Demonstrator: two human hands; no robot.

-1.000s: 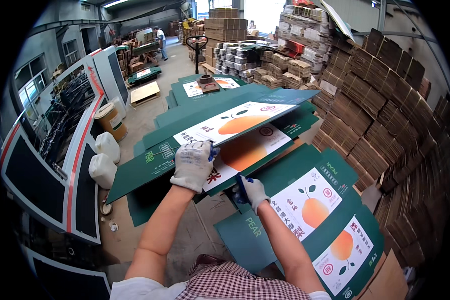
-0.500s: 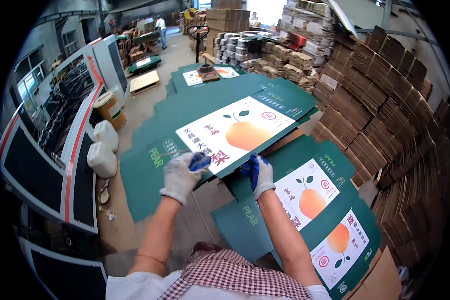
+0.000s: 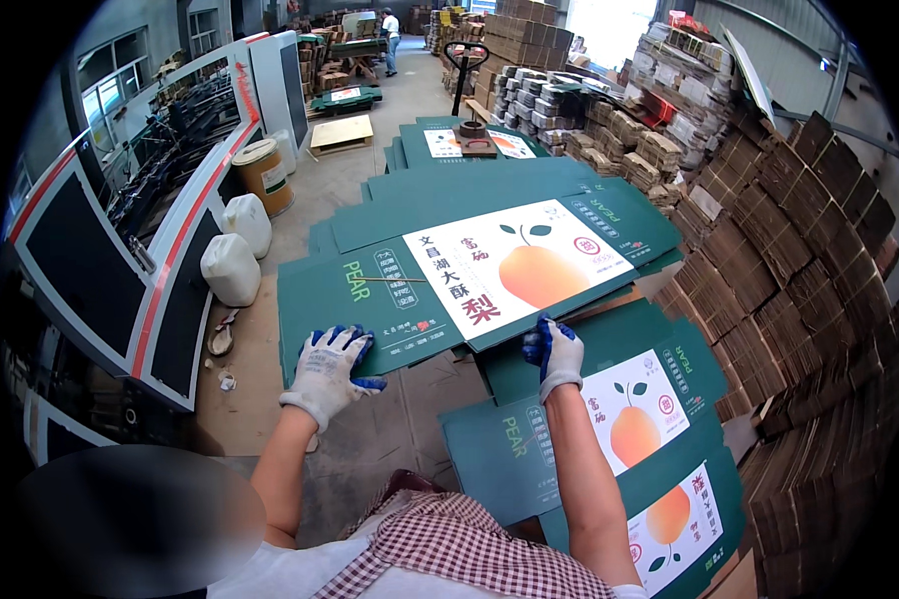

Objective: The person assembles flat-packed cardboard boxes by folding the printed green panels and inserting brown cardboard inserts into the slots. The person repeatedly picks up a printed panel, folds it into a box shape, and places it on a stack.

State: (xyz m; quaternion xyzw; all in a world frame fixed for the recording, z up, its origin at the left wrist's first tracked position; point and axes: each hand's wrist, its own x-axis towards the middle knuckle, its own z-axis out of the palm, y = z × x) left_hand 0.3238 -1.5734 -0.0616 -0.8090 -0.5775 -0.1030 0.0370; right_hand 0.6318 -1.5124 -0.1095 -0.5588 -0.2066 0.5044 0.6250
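Note:
A green printed cardboard sheet with a white panel and an orange pear picture lies on top of a stack of similar sheets. My left hand, in a white glove with blue fingertips, rests on its near left edge, fingers spread. At the near edge, close to the white panel's corner, my gloved right hand has its fingers curled around the cardboard edge. A thin brown strip lies across the sheet's left part. More green pear sheets lie lower, beneath my right forearm.
A grey machine with a red stripe stands left. Beside it are white jugs and a brown drum. Tied brown cardboard stacks line the right. Farther off are a pallet jack handle and a person.
My left hand has moved left and down from beside the white panel to the sheet's edge, its fingers now spread. My right hand stays by the near edge. The view has shifted.

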